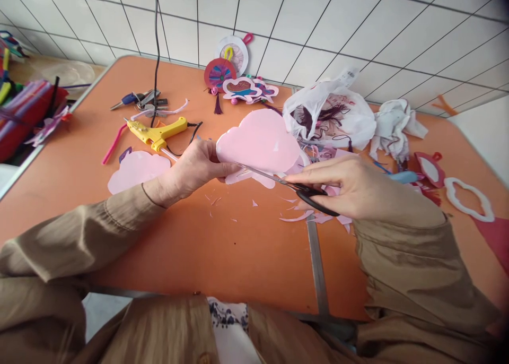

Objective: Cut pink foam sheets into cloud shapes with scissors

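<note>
Left hand (pixel 194 170) pinching pink cloud cutout (pixel 262 138), right hand (pixel 352 183) gripping scissors (pixel 318 200), bag label (pixel 350 74) unreadable

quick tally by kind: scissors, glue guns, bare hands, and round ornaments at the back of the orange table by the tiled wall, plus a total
Black-handled metal scissors: 1
Yellow pistol-shaped glue gun: 1
Bare hands: 2 (left hand, right hand)
Round ornaments: 2 (white-rimmed disc, red-rimmed disc)
Total: 6
</note>
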`<state>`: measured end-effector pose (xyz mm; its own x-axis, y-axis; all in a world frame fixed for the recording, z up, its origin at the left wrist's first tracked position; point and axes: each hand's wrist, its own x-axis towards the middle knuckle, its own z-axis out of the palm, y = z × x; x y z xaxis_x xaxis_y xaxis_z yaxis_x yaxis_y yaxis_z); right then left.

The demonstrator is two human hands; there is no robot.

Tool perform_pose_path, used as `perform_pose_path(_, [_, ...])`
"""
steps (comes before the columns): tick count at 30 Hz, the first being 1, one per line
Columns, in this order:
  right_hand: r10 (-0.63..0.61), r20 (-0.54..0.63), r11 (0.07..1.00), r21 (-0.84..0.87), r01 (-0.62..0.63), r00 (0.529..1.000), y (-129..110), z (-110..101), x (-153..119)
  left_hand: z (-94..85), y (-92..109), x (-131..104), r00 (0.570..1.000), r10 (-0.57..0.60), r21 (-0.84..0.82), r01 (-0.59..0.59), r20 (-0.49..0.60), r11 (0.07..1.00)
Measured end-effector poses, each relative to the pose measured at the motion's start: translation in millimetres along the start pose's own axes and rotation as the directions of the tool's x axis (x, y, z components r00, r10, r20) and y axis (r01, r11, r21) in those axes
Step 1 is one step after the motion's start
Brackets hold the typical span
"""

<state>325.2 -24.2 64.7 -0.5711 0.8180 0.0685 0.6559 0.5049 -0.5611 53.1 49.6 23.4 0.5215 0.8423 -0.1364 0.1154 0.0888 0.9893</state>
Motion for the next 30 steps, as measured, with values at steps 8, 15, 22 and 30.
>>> perform_pose_path(8, [0.019, 0.038, 1.0, 0.015, -0.019, 0.999, -2, 1, 3, 0.4, 0, 0, 0.998, -0.007, 0.014, 0.006, 0.057, 1.0])
perform_pose_path(15, [-0.006, 0.032, 1.0, -0.019, 0.007, 0.999, -2, 2, 2, -0.3, 0, 0, 0.996, -0.008, -0.014, 0.009, 0.094, 1.0])
perform_pose_path(22, [-0.012, 0.026, 0.996, -0.087, 0.014, 1.0, -8, 0, 2, -0.9, 2, -3, 0.99, -0.025, -0.032, 0.03, 0.139, 0.999])
perform_pose_path(30, [-0.004, -0.005, 0.996, -0.087, 0.004, 1.0, -13, 0, 4, -0.1, 5, -3, 0.993, -0.016, -0.029, 0.02, 0.119, 0.999])
